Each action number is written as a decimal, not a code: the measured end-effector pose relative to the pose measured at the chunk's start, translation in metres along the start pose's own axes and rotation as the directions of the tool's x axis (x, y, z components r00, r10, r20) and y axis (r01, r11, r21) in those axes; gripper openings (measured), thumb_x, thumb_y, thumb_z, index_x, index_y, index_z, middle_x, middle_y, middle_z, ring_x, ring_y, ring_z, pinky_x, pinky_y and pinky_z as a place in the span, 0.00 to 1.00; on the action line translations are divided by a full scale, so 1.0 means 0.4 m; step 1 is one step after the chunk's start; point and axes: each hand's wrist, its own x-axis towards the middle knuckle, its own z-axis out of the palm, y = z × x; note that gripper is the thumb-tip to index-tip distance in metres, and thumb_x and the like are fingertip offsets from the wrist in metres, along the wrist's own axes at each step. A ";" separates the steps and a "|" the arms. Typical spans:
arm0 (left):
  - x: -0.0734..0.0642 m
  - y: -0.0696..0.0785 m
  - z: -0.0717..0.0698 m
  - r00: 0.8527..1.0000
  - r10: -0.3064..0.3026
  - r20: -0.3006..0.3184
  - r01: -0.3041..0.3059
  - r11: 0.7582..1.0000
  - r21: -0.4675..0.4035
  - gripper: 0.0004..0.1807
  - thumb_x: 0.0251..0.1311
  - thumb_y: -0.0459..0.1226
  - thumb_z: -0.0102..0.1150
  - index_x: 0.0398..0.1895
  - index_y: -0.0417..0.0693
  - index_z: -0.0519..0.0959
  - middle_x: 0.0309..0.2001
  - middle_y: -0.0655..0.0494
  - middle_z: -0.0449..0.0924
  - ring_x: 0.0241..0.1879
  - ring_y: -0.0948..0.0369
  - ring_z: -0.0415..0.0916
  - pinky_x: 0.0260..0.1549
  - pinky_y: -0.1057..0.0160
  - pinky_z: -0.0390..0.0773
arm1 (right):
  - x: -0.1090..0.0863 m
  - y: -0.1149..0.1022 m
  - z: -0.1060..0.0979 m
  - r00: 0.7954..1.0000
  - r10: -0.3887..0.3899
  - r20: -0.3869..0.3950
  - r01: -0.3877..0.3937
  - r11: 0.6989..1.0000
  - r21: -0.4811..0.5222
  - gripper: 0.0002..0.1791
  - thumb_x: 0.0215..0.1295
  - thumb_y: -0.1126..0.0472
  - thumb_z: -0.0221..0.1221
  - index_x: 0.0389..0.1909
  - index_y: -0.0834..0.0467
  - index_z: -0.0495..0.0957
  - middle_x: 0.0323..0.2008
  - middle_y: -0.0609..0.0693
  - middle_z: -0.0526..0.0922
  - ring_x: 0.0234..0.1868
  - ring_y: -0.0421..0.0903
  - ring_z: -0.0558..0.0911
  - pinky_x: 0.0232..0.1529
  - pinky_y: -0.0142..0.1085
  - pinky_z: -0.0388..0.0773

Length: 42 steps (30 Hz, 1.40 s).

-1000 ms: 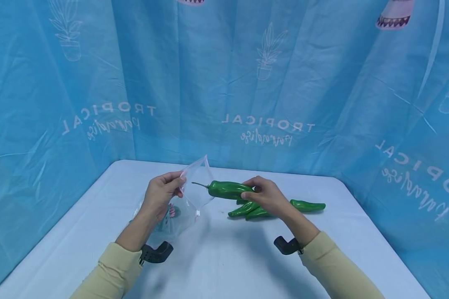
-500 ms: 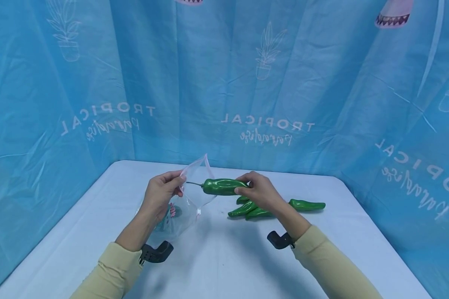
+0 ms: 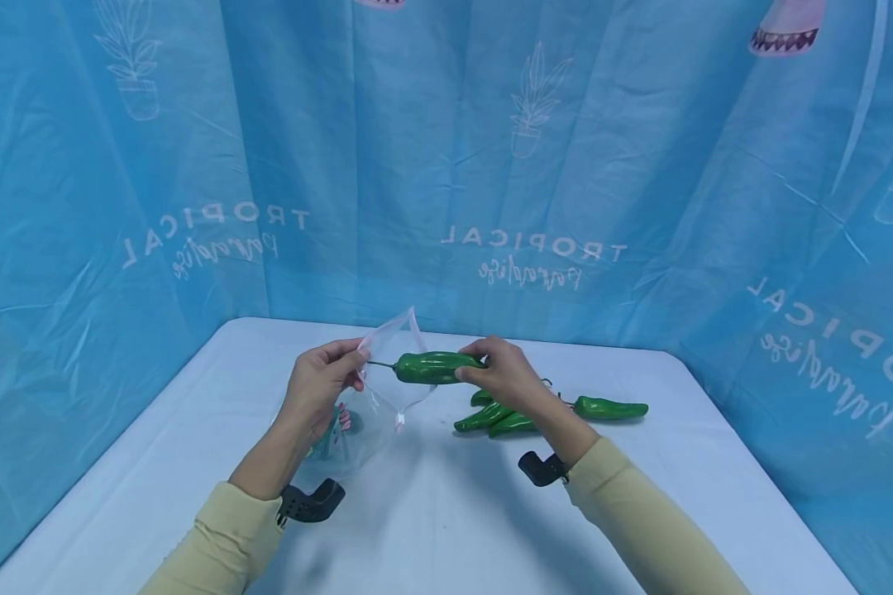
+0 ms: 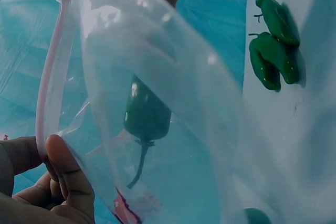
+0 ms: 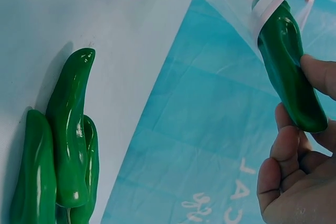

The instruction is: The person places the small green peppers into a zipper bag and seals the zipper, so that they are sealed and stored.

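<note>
My left hand (image 3: 318,384) pinches the rim of a clear zip bag (image 3: 368,442) between thumb and fingers. The bag's mouth faces right and gapes, with its pale pink zip edge (image 4: 46,87) showing in the left wrist view. My right hand (image 3: 508,376) grips a long green pepper (image 3: 427,368) by its tip end. The pepper lies roughly level, stem pointing left. Its stem end is within the bag's mouth; in the left wrist view the pepper (image 4: 147,111) shows through the film. In the right wrist view, the rim crosses the pepper's upper part (image 5: 286,51).
Several more green peppers (image 3: 484,416) lie in a cluster beyond my right forearm, partly hidden by it. One pepper (image 3: 610,409) points off to the right. A white-covered table (image 3: 446,529) bears everything, with a blue printed curtain (image 3: 417,165) around its back and sides.
My right hand has moved left with the pepper, carrying its stem end into the bag's mouth. The left hand stays in place, holding the bag's rim.
</note>
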 end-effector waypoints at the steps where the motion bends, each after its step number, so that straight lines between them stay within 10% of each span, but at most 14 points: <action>1: 0.000 0.000 0.000 1.000 0.000 0.000 0.000 1.000 -0.002 0.21 0.61 0.42 0.59 0.55 0.40 0.76 0.31 0.62 0.78 0.24 0.67 0.73 0.33 0.74 0.78 | 0.002 0.000 0.002 1.000 -0.003 0.002 0.003 1.000 -0.002 0.16 0.61 0.52 0.62 0.49 0.51 0.81 0.43 0.47 0.77 0.38 0.45 0.73 0.32 0.33 0.74; 42: -0.002 0.013 -0.007 1.000 0.005 0.004 -0.005 1.000 -0.002 0.22 0.62 0.43 0.59 0.54 0.40 0.75 0.39 0.52 0.77 0.25 0.68 0.73 0.36 0.72 0.78 | 0.004 -0.012 0.029 0.999 -0.030 -0.021 0.029 1.000 -0.005 0.18 0.59 0.48 0.63 0.47 0.50 0.81 0.39 0.45 0.77 0.37 0.44 0.74 0.30 0.33 0.74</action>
